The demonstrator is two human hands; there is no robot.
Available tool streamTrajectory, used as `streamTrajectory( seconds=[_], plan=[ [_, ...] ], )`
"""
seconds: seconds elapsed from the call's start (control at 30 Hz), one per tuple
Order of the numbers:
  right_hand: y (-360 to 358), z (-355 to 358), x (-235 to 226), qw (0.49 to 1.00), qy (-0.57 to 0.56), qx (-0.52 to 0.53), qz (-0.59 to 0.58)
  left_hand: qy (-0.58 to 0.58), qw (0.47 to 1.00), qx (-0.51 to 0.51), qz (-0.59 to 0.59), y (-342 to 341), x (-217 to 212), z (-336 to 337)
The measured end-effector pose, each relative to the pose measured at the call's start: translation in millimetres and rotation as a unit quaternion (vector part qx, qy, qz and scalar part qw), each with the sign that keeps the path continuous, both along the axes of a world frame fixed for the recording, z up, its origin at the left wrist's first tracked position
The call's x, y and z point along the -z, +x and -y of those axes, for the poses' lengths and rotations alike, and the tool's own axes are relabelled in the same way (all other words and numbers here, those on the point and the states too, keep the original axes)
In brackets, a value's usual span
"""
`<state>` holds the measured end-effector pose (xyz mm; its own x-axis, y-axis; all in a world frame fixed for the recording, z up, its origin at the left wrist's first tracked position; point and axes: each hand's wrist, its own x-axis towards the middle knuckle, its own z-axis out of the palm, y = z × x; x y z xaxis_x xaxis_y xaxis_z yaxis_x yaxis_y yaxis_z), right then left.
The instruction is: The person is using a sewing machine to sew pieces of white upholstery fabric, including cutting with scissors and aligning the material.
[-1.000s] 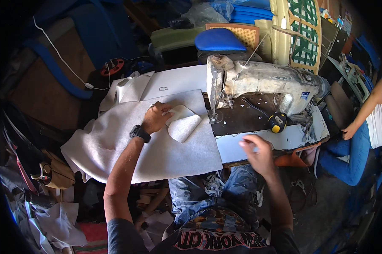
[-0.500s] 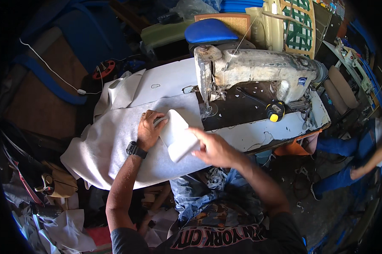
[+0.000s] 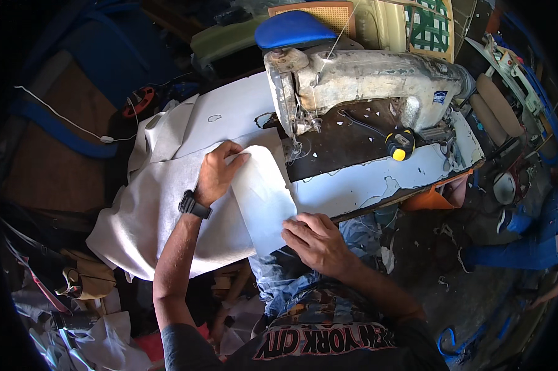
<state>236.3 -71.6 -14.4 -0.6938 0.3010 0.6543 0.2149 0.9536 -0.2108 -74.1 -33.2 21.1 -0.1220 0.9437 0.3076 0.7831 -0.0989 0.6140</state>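
A pale white sheet piece (image 3: 263, 195), with rounded upper corners, lies flattened over a large light-grey fabric (image 3: 161, 198) on the sewing table. My left hand (image 3: 218, 170), a dark watch on its wrist, pinches the piece's upper left edge between thumb and fingers. Lower down, my right hand (image 3: 316, 241) grips the piece's right edge, fingers curled. Just beyond the piece stands an old, worn sewing machine (image 3: 359, 83), its needle end close to the fabric's right edge.
A yellow-and-black tape measure (image 3: 400, 144) rests on the machine bed among small white scraps. Behind are a blue cushion (image 3: 299, 29) and a chair frame with green webbing (image 3: 429, 25). Another person's legs in blue trousers (image 3: 508, 250) show at the right. A tan bag (image 3: 87, 275) lies lower left.
The white piece was curled over and is now spread out flat. My right hand has moved down and closed on its edge. The view has shifted slightly.
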Motion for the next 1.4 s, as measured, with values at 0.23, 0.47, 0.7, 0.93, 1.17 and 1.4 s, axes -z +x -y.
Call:
streamTrajectory(
  seconds=[0.23, 0.47, 0.7, 0.93, 1.17, 1.4],
  plan=[
    [-6, 9, 20, 0.999, -0.036, -0.017, -0.02, 0.022, 0.999, 0.005, 0.045, 4, 32, -9],
    [-17, 23, 13, 0.998, -0.011, -0.054, 0.01, -0.007, 0.999, -0.031, 0.025, -17, 31, 18],
    [-20, 28, 15, 0.998, -0.037, -0.05, -0.008, -0.062, 0.998, -0.007, 0.0, -9, 18, 8],
    [-21, 27, 18, 0.998, -0.039, -0.041, -0.015, -0.068, 0.996, -0.028, -0.044, -8, 14, 6],
    [-19, 27, 15, 0.999, -0.019, -0.027, 0.024, -0.059, 0.996, -0.038, -0.059, 1, 12, 2],
    [-23, 32, 18, 0.999, -0.018, -0.03, 0.028, 0.031, 0.991, -0.079, -0.107, 0, 27, 24]
  ],
)
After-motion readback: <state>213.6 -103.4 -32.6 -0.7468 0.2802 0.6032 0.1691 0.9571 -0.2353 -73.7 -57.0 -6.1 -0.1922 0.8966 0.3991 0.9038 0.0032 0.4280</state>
